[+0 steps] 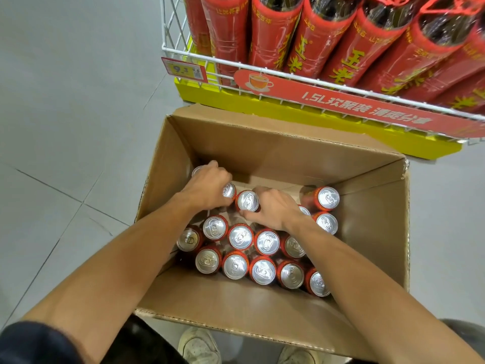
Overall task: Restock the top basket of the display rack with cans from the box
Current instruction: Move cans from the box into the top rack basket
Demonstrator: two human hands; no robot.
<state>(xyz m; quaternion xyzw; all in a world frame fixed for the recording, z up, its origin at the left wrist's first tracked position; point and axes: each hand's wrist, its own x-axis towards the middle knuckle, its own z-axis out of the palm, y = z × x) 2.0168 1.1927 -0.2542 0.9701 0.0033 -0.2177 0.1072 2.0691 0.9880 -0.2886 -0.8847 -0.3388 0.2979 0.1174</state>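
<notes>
Below, grey tiled floor (65, 106); box (262, 143) on it; left hand (207, 187), right hand (273, 208) each gripping can

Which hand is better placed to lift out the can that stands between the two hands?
The right hand, probably. Its thumb and fingers already curl around the can from the right. The left hand lies over other cans further left in the box.

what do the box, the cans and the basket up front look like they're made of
Box: brown corrugated cardboard by the look, matte, with creased flaps and perforated edges.
Cans: likely aluminium, shiny silver tops with pull tabs, red printed sides.
Basket: apparently metal wire coated glossy white, thin rods forming a grid.
</notes>
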